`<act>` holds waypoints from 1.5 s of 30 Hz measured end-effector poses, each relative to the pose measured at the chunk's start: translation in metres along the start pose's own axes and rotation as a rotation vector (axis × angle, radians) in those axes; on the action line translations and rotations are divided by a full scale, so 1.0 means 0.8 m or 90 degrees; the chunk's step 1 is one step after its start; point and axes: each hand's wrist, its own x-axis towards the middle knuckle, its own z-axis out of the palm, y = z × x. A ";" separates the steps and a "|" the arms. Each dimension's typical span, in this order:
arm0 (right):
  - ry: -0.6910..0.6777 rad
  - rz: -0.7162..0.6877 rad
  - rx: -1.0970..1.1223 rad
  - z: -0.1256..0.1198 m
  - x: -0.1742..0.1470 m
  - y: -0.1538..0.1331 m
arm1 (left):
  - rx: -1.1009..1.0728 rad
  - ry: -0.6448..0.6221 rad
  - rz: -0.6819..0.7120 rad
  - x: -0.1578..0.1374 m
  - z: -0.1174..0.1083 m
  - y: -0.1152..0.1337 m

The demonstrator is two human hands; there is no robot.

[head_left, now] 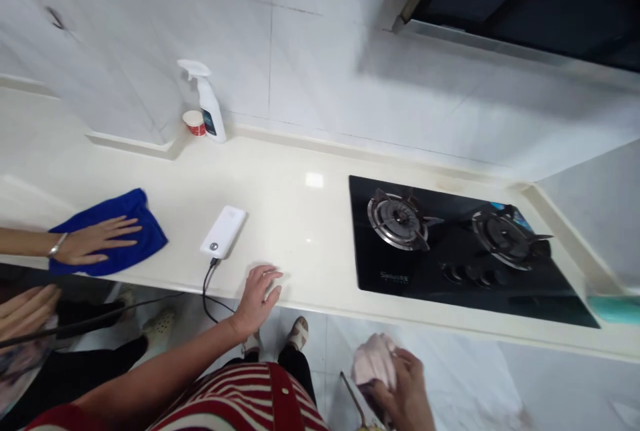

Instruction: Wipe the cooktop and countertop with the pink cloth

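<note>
My left hand is at the front edge of the cream countertop, its fingers loosely bent and apart with nothing in them. Just to its left lies a white power bank with a black cable plugged into its lower end; the cable hangs over the edge. In front of the counter, below the stove, my right hand grips a bunched pale pink cloth. Beside that cloth a thin rod-like thing shows, too unclear to name.
A black two-burner gas stove is set into the counter at right, under a dark range hood. By the wall stand a white spray bottle and a red-white cup. At left, another person's hand presses a blue cloth.
</note>
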 end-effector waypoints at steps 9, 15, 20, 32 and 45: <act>-0.031 -0.449 -0.030 0.133 0.060 -0.222 | -0.047 0.054 -0.075 -0.019 -0.057 0.019; -0.044 -0.653 -0.060 0.256 0.074 -0.315 | -0.009 0.100 -0.065 -0.027 -0.077 0.019; -0.006 -0.619 -0.136 0.252 0.075 -0.302 | 0.034 0.074 -0.050 -0.033 -0.076 0.010; 0.218 -0.398 -0.199 0.124 0.093 -0.100 | 0.146 0.022 0.048 0.034 -0.005 -0.011; 0.244 -0.062 -0.419 -0.126 0.159 0.256 | 0.441 -0.068 -0.078 0.067 0.031 0.004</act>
